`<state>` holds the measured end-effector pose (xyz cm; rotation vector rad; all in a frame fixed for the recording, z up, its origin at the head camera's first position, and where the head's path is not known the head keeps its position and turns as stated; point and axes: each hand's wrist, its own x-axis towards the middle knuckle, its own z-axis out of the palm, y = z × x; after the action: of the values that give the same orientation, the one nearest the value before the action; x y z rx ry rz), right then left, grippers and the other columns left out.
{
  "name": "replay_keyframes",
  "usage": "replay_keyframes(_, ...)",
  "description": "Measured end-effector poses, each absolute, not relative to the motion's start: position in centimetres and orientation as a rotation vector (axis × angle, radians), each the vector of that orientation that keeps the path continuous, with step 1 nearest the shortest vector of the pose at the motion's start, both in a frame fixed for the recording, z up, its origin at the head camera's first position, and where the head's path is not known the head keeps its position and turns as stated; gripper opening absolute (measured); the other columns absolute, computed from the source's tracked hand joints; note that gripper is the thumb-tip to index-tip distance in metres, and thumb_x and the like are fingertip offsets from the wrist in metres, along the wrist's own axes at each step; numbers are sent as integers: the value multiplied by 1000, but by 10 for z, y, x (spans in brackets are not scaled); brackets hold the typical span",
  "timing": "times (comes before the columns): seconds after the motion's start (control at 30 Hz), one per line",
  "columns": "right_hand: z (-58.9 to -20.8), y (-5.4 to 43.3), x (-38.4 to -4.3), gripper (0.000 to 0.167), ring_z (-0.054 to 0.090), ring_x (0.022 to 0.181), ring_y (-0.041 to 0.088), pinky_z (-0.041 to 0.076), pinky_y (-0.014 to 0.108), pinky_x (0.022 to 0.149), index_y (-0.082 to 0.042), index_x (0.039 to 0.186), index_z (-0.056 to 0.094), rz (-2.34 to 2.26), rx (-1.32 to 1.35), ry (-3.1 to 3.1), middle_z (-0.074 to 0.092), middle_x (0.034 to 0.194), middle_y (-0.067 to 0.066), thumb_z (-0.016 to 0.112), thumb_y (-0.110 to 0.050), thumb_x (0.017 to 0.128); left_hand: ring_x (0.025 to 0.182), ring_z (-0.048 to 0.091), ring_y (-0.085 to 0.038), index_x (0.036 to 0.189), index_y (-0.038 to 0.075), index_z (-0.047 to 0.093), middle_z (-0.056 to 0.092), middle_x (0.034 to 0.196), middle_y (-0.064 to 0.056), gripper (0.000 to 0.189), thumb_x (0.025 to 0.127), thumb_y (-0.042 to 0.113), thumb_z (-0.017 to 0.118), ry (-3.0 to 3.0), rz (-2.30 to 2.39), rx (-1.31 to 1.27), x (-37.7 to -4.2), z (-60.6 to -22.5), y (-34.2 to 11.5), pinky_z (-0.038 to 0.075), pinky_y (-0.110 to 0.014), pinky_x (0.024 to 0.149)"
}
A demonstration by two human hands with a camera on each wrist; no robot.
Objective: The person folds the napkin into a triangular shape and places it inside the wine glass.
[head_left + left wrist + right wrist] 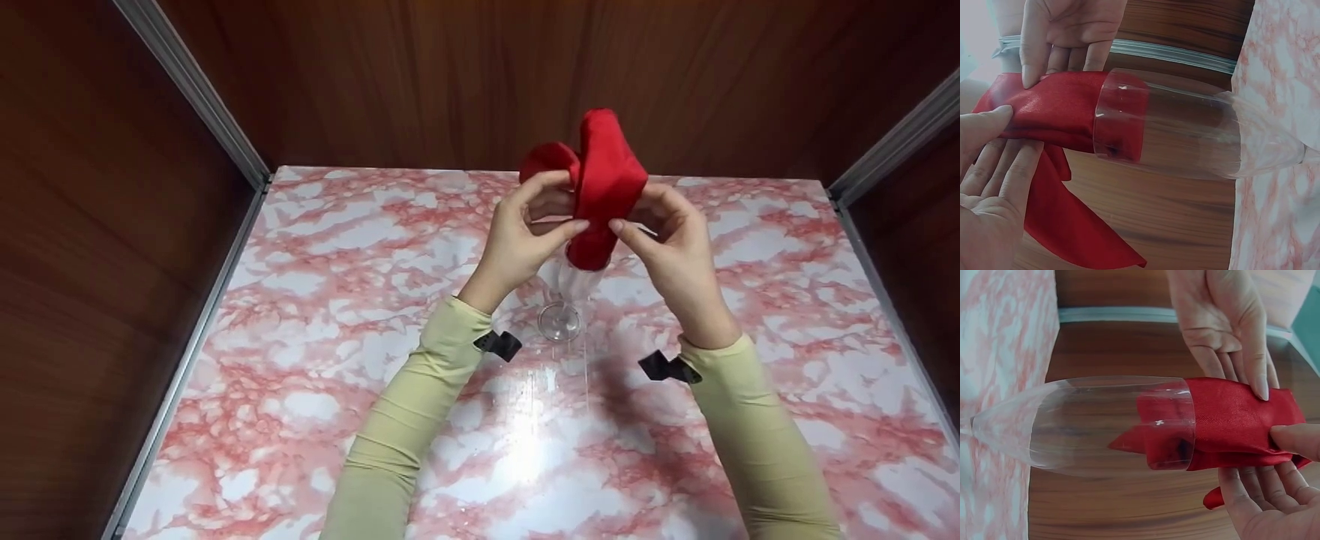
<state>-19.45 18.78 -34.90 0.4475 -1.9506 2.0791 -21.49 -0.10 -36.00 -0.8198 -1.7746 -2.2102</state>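
A folded red satin napkin (611,176) stands above a clear champagne flute (559,322), its lower end inside the rim. My left hand (521,236) pinches the napkin's left side, thumb in front and fingers behind. On the opposite side my right hand (679,244) grips it the same way. In the left wrist view, a loose pointed flap of the napkin (1078,225) hangs beside the flute (1190,124). Through the glass in the right wrist view, a pointed tip of the napkin (1129,439) reaches a short way into the bowl.
The flute stands on a red-and-white marbled table (315,405). Dark wood panels (420,82) rise behind and at both sides, with metal strips (217,112) along their corners. Small black devices (499,345) sit at both sleeve cuffs.
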Motion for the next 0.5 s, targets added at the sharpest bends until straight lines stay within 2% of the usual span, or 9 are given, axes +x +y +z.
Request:
replay_keyframes(0.27,-350,189,-196,29,61,90,27,52,29,79,2,108,64,2122,452,-1919,65,99,16,73,5,81,89,66,-24,121,-10,54,66,100,-20,49,76,-14,72,-1813,-2249,-767,-215,-360,2,54,-37,82)
replay_keyframes(0.5,-354,190,-195,28,62,85,25,53,28,76,3,106,64,2132,450,-1932,65,95,15,73,6,80,90,66,-22,121,-6,55,67,101,-15,46,78,-9,73,-1823,-2225,-799,-215,-366,1,54,-36,83)
